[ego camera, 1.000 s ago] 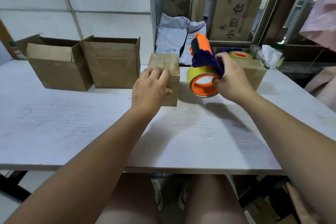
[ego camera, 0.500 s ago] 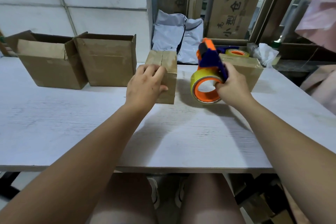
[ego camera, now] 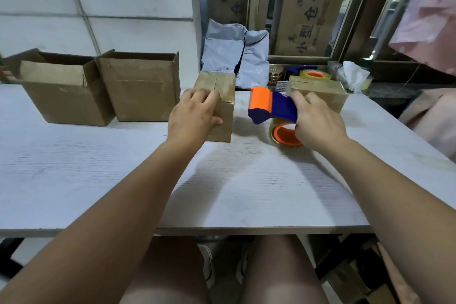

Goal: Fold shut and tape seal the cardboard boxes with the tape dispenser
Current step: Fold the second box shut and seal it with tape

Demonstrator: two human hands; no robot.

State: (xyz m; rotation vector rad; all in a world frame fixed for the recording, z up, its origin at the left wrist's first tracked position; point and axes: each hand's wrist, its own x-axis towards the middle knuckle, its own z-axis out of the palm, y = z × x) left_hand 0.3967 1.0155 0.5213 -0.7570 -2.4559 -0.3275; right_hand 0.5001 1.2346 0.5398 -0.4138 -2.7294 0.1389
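Observation:
A small closed cardboard box (ego camera: 223, 96) stands upright at the table's middle, its flaps folded shut with a seam down the top. My left hand (ego camera: 192, 116) grips its near left corner, fingers over the top edge and thumb on the front face. My right hand (ego camera: 318, 121) holds the blue and orange tape dispenser (ego camera: 269, 106) just right of that box, its orange head pointing left and its tape roll (ego camera: 283, 134) low over the table. A second closed box (ego camera: 320, 92) sits behind my right hand.
Two open cardboard boxes (ego camera: 66, 91) (ego camera: 140, 89) stand at the back left of the white table (ego camera: 246, 192). A grey plastic bag (ego camera: 237, 61), a spare tape roll (ego camera: 314, 74) and crumpled white paper (ego camera: 352, 76) lie at the back.
My right hand has lowered the dispenser and tipped it from upright to lying level, with the roll down near the table. My left hand has stayed on the small box.

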